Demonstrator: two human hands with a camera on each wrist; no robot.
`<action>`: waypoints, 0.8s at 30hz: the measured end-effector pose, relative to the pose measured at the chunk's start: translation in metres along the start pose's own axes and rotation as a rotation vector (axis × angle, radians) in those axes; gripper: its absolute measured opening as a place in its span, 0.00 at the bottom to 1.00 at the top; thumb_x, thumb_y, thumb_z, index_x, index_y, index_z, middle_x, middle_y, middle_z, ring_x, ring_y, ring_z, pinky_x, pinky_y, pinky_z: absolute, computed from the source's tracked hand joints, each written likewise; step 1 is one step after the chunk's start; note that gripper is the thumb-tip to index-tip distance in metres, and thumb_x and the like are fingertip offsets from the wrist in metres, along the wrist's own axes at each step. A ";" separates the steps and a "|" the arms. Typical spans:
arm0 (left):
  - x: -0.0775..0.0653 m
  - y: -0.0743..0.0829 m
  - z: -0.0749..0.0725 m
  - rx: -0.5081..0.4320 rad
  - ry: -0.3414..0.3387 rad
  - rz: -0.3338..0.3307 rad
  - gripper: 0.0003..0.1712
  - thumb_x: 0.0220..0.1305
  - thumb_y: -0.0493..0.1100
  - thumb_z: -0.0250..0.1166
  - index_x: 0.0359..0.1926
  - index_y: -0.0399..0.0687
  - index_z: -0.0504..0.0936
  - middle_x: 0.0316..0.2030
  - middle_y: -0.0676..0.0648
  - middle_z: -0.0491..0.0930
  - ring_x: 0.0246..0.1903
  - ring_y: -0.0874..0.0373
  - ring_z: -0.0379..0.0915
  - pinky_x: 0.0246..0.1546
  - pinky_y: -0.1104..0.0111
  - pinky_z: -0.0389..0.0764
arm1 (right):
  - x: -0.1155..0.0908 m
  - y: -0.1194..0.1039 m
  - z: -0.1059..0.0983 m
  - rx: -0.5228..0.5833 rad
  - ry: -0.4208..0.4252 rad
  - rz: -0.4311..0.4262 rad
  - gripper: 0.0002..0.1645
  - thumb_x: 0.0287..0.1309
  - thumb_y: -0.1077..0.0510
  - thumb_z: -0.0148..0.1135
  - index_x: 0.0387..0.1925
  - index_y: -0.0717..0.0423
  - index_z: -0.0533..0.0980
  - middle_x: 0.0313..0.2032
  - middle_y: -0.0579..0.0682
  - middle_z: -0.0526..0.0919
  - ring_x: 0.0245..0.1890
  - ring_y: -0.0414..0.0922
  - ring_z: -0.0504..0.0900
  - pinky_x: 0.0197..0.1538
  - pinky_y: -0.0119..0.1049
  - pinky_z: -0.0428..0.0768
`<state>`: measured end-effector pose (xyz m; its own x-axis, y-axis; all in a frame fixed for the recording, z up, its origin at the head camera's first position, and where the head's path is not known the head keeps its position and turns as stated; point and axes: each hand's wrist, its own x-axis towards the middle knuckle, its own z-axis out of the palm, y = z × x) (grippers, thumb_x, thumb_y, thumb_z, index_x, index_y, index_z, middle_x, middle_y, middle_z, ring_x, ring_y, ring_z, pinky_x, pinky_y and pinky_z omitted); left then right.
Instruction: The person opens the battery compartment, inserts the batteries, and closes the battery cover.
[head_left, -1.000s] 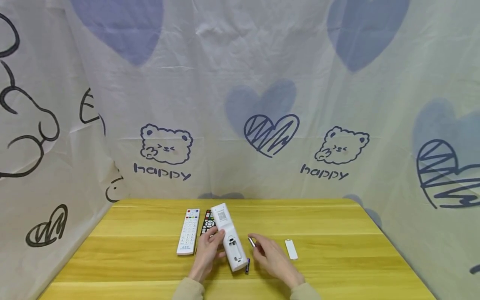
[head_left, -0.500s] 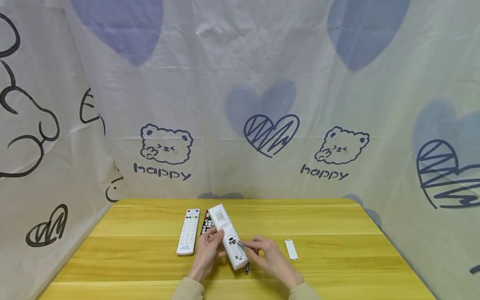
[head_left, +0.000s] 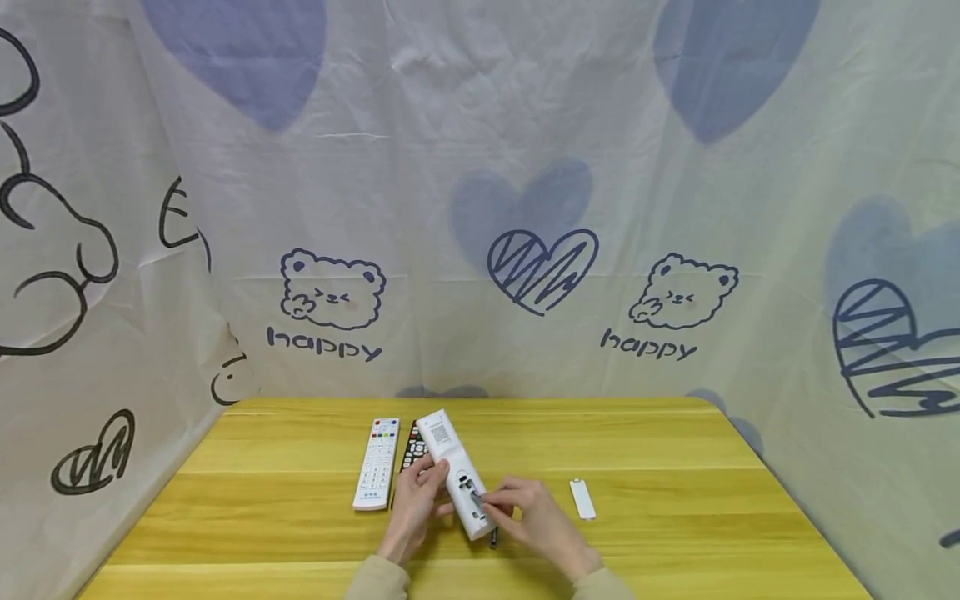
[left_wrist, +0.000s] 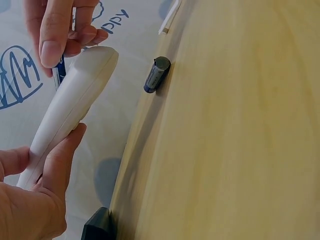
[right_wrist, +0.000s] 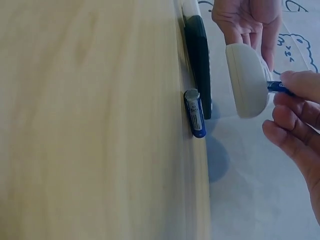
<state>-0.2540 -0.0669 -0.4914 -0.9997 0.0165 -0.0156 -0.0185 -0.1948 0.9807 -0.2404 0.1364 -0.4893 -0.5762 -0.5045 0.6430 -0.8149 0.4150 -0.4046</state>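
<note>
My left hand [head_left: 414,498] grips a white remote control [head_left: 450,462], its back turned up and its battery compartment uncovered. The remote is tilted and raised above the table, as the left wrist view shows. My right hand [head_left: 542,518] pinches a blue battery [right_wrist: 280,88] between thumb and fingers, one end at the compartment. Most of that battery is hidden by the fingers in the head view. A second blue battery [right_wrist: 195,113] lies on the table, partly covered by the remote's lower end from above.
A white remote [head_left: 377,463] with buttons lies face up at the left. Beside it, a black remote [head_left: 412,446] is partly hidden behind my left hand. A white battery cover [head_left: 582,499] lies right of my right hand on the wooden table [head_left: 690,483].
My right hand has moved left with the battery, from beside the remote to its open compartment. The held remote has shifted slightly left; the left hand stays around it.
</note>
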 end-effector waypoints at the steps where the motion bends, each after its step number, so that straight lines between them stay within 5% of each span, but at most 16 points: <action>1: 0.000 0.000 0.000 0.003 -0.001 0.000 0.28 0.78 0.42 0.53 0.68 0.24 0.62 0.54 0.29 0.81 0.37 0.61 0.84 0.33 0.66 0.90 | 0.000 -0.001 0.000 -0.016 0.002 -0.008 0.07 0.55 0.68 0.71 0.37 0.62 0.87 0.30 0.48 0.86 0.28 0.30 0.79 0.29 0.19 0.81; 13: -0.001 0.000 0.002 0.008 -0.021 -0.003 0.28 0.77 0.42 0.54 0.67 0.23 0.62 0.54 0.28 0.81 0.34 0.61 0.83 0.33 0.66 0.90 | 0.002 -0.006 0.001 -0.158 0.009 -0.049 0.07 0.53 0.65 0.74 0.36 0.61 0.86 0.28 0.48 0.87 0.27 0.30 0.79 0.31 0.11 0.75; 24: 0.000 0.000 -0.001 0.000 -0.070 -0.003 0.28 0.77 0.42 0.54 0.67 0.25 0.63 0.53 0.29 0.81 0.35 0.59 0.84 0.37 0.64 0.91 | 0.003 -0.009 0.001 -0.056 -0.029 0.152 0.10 0.49 0.61 0.77 0.34 0.59 0.84 0.27 0.47 0.86 0.26 0.27 0.74 0.28 0.18 0.77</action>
<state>-0.2541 -0.0675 -0.4913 -0.9963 0.0852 -0.0049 -0.0214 -0.1942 0.9807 -0.2348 0.1299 -0.4844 -0.6950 -0.4539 0.5576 -0.7137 0.5293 -0.4587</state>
